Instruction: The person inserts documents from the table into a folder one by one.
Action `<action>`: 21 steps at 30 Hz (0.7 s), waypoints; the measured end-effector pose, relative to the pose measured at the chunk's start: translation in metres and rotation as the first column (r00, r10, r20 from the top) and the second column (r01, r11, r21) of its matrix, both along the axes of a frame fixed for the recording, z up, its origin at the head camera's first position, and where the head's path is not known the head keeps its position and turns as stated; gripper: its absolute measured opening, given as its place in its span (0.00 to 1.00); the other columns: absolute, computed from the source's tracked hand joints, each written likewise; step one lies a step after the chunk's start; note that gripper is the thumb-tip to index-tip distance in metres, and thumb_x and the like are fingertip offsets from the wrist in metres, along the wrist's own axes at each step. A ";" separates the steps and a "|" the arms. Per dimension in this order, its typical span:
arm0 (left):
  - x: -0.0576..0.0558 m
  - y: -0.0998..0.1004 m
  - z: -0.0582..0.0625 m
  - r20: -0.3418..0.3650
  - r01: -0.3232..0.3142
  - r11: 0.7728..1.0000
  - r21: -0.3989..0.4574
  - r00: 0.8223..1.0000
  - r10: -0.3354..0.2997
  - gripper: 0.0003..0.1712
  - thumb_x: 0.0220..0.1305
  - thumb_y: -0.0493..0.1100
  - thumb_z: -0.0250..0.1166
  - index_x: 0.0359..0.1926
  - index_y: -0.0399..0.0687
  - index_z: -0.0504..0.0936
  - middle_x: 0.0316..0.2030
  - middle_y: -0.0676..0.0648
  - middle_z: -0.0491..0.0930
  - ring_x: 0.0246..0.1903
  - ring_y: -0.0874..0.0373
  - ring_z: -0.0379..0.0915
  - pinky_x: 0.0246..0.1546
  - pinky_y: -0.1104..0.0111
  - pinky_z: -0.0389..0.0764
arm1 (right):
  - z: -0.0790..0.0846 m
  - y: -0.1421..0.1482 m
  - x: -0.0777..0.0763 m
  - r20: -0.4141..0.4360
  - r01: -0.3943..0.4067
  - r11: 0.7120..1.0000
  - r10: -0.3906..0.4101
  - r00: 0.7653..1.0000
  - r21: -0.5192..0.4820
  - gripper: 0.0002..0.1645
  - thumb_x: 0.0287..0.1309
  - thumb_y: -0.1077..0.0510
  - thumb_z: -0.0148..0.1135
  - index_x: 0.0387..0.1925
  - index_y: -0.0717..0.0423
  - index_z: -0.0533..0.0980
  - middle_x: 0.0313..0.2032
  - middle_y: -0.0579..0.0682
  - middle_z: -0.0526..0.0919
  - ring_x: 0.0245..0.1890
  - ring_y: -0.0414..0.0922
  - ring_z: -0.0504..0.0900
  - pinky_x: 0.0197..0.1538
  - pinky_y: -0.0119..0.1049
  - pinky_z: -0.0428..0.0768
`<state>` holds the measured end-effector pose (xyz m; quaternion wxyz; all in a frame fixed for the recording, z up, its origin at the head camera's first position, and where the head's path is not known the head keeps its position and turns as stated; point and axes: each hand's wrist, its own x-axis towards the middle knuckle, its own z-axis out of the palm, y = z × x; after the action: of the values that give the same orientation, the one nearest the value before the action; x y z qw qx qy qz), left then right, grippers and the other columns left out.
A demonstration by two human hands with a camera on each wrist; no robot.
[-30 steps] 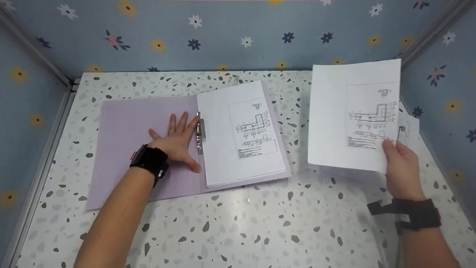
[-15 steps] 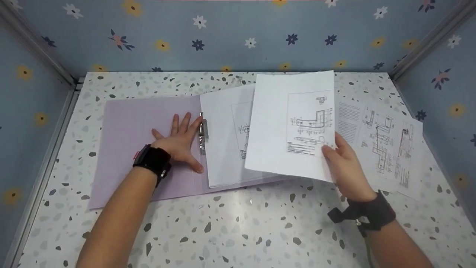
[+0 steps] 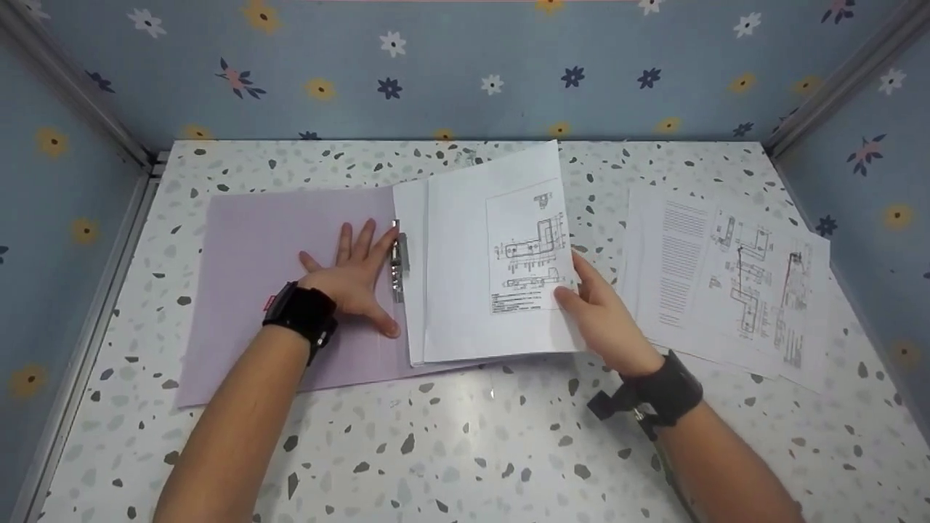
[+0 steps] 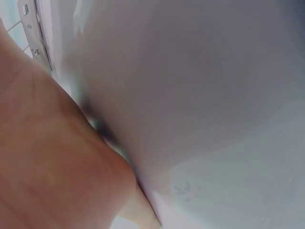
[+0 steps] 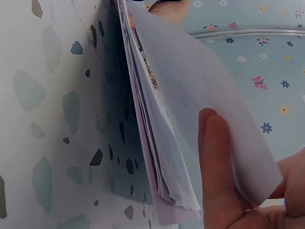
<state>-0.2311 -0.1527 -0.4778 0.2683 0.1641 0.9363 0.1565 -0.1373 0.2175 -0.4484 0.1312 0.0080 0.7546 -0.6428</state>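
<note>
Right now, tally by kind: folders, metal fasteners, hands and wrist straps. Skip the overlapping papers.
Purple folder: 1
Metal fastener: 1
Hands: 2 (left hand, right hand)
Wrist straps: 2 (left strap, right strap)
Total: 6

The left hand [image 3: 349, 285] lies palm down, fingers [image 3: 364, 240] spread; the right hand [image 3: 612, 328] pinches.

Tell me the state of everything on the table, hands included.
Purple folder, lying open
Metal clip, open or closed unclear
Papers in the folder, stacked
Held paper, raised above that stack
Loose sheets, overlapping, unheld
Left hand, resting on the folder, fingers spread
Right hand, pinching the held paper
</note>
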 end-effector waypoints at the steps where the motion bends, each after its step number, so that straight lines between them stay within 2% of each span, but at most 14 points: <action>1: 0.000 0.000 0.000 0.002 -0.001 1.000 0.001 1.000 0.001 0.93 0.18 0.77 0.79 0.76 0.74 0.21 0.75 0.47 0.12 0.71 0.39 0.03 0.42 0.18 0.18 | -0.001 -0.002 -0.001 0.006 -0.006 1.000 0.006 1.000 0.008 0.40 0.75 0.59 0.48 0.79 0.50 0.44 0.62 0.55 0.75 0.50 0.54 0.82 0.46 0.43 0.84; 3: 0.000 0.000 0.000 0.004 -0.003 1.000 0.002 1.000 0.003 0.93 0.17 0.77 0.79 0.76 0.75 0.21 0.75 0.47 0.12 0.71 0.39 0.03 0.42 0.18 0.18 | -0.003 -0.006 -0.004 0.023 -0.013 1.000 0.013 1.000 0.022 0.39 0.74 0.58 0.49 0.79 0.49 0.45 0.57 0.56 0.78 0.47 0.55 0.83 0.43 0.44 0.84; 9: 0.000 0.000 0.001 0.001 0.000 1.000 0.000 1.000 0.000 0.93 0.18 0.77 0.79 0.76 0.75 0.22 0.76 0.47 0.13 0.71 0.39 0.04 0.43 0.18 0.19 | -0.005 -0.014 -0.011 0.027 -0.022 0.993 0.019 0.999 0.119 0.40 0.74 0.56 0.51 0.79 0.50 0.46 0.59 0.55 0.76 0.49 0.51 0.82 0.45 0.44 0.84; 21: 0.001 -0.002 0.001 -0.004 0.004 1.000 -0.010 1.000 -0.004 0.93 0.17 0.78 0.78 0.76 0.75 0.21 0.75 0.46 0.12 0.71 0.39 0.04 0.43 0.18 0.19 | -0.011 -0.021 -0.024 0.040 -0.038 0.989 0.033 0.999 0.144 0.39 0.73 0.57 0.51 0.79 0.49 0.48 0.59 0.55 0.77 0.49 0.50 0.83 0.46 0.44 0.83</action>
<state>-0.2302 -0.1547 -0.4765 0.2675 0.1649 0.9373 0.1509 -0.1608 0.1964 -0.4596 0.1557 0.0161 0.7969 -0.5835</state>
